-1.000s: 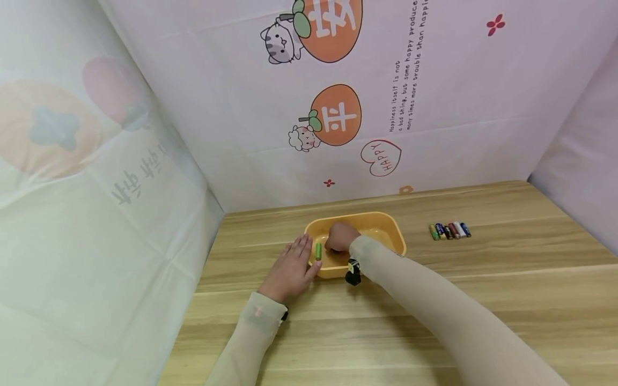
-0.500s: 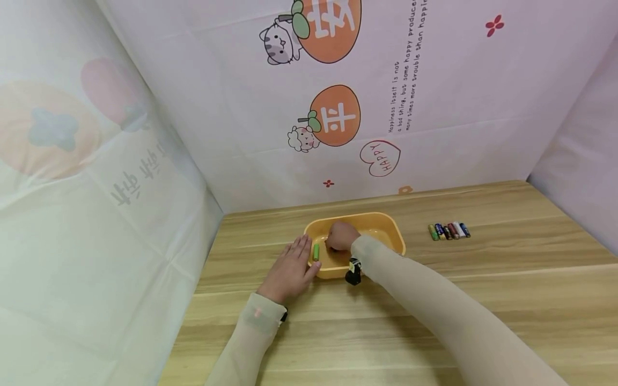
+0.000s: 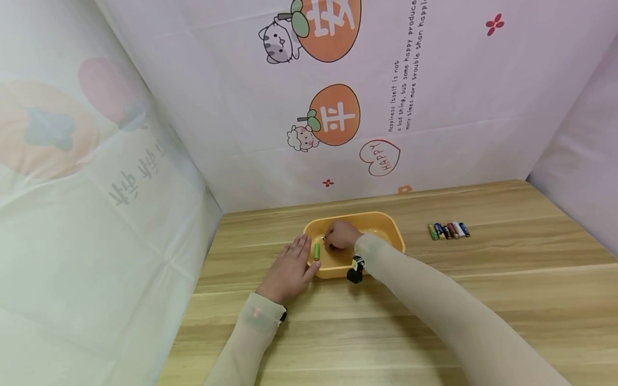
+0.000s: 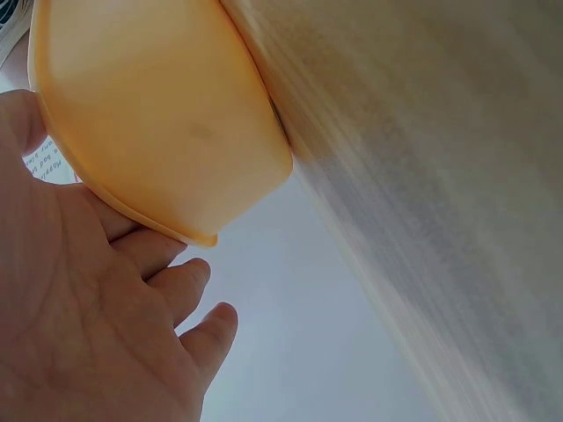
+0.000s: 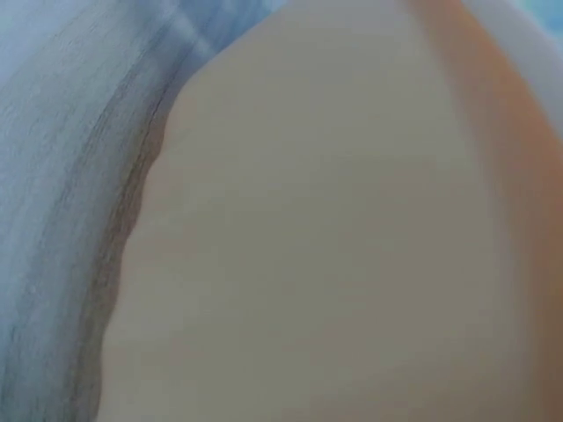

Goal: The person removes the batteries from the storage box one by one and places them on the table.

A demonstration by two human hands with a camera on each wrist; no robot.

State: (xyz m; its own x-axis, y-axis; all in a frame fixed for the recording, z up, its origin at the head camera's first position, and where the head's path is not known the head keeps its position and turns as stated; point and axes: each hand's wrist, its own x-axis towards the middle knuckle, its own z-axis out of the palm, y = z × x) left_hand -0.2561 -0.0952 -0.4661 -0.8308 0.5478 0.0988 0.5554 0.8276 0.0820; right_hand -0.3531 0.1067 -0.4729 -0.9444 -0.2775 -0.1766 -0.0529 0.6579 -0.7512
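A yellow-orange plastic bin (image 3: 388,231) stands on the table. My left hand (image 3: 287,272) rests on its left rim, fingers straight and thumb apart; the left wrist view shows those fingers against the outer wall of the bin (image 4: 158,114). Inside, near that end, lies a green battery (image 3: 316,252). My right hand (image 3: 344,235) reaches into the bin with curled fingers and pinches a small dark battery (image 3: 331,247), mostly covered by the hand. In the right wrist view the bin's wall (image 5: 308,220) blocks sight of the fingers.
To the right of the bin, several batteries (image 3: 449,231) lie side by side in a row on the wooden table (image 3: 521,236). A printed white cloth (image 3: 241,134) hangs behind the table, and another sheet (image 3: 96,257) borders its left side.
My right hand has shifted slightly within the bin, and its fingers have lifted a little, showing more of the dark battery. The green battery has moved slightly. My left hand stays put.
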